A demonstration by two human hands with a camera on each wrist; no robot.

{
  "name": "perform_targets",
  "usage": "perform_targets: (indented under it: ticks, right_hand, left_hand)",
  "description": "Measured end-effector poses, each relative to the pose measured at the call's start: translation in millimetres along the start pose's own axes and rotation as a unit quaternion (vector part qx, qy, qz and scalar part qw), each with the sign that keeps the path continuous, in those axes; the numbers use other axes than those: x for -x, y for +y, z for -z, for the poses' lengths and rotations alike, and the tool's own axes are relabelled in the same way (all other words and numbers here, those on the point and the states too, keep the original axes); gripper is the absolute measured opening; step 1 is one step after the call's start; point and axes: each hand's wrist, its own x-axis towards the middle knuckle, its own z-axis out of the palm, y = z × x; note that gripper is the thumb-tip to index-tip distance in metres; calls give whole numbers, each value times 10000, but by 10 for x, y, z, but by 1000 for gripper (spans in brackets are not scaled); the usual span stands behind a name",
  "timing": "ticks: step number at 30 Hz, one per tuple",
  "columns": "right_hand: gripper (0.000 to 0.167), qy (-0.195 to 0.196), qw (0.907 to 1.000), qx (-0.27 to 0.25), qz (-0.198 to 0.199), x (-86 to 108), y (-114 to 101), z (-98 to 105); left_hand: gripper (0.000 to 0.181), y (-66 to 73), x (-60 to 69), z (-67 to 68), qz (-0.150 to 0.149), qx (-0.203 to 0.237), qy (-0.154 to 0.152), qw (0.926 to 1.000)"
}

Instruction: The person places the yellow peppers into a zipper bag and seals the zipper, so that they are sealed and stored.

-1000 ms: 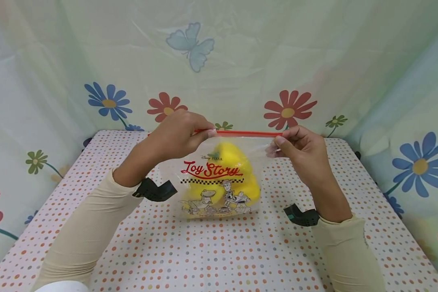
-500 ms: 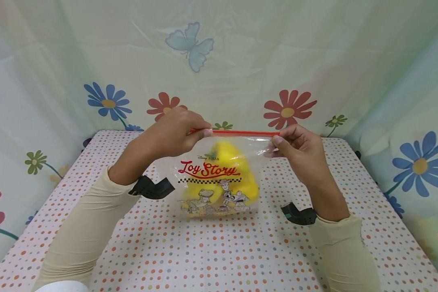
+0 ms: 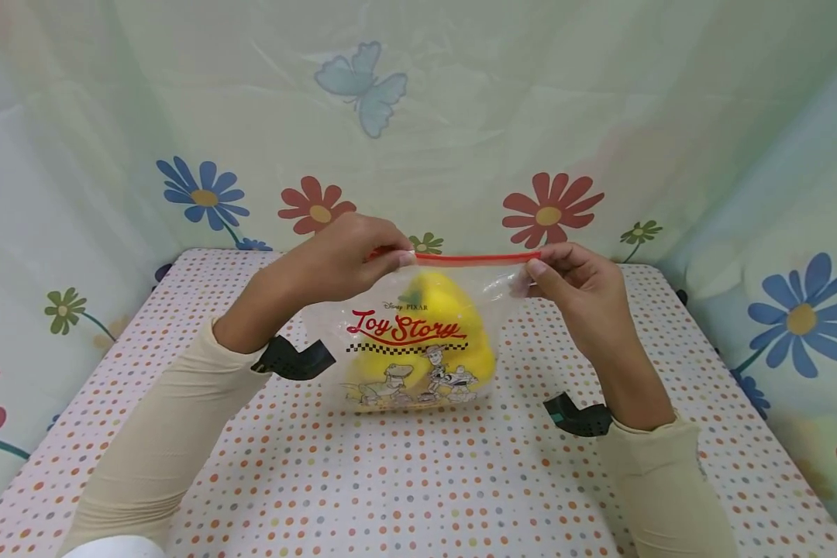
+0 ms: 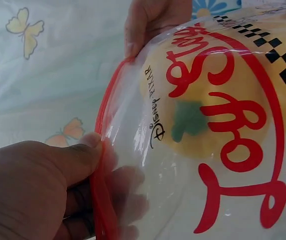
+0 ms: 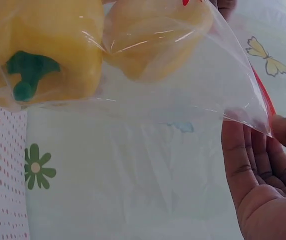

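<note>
A clear zip bag with a red zip strip and Toy Story print hangs between both hands over the table. My left hand pinches the strip left of its middle, thumb on the near side; in the left wrist view, fingers show through the film behind it. At the strip's right end, my right hand pinches the bag's top corner between thumb and fingers. Inside the bag are yellow rounded pieces; one, seen in the right wrist view, looks like a bell pepper with a green stem.
The table has a dotted cover. Behind and beside it hangs a flowered curtain. A dark camera mount is strapped at each wrist, the left one near the bag's side.
Both hands and the bag shift slightly left, then back right. The grip on the red strip and corner stays the same.
</note>
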Motion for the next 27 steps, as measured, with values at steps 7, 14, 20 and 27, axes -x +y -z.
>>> perform_targets:
  ticks: [7, 14, 20, 27]
  right_hand:
    - [15, 248, 9996, -131, 83, -23, 0, -34]
    - [14, 477, 9986, -103, 199, -50, 4, -54]
    - [11, 587, 9978, -165, 251, -50, 21, -40]
    - [11, 584, 9973, -334, 307, -50, 36, -8]
  left_hand:
    - [23, -32, -11, -81, -315, -16, 120, 9994]
    - [14, -39, -16, -106, -868, -189, 360, 9954]
    - [14, -9, -2, -30, -1021, -398, 455, 9929]
    - [13, -22, 94, 39, -701, -302, 383, 9964]
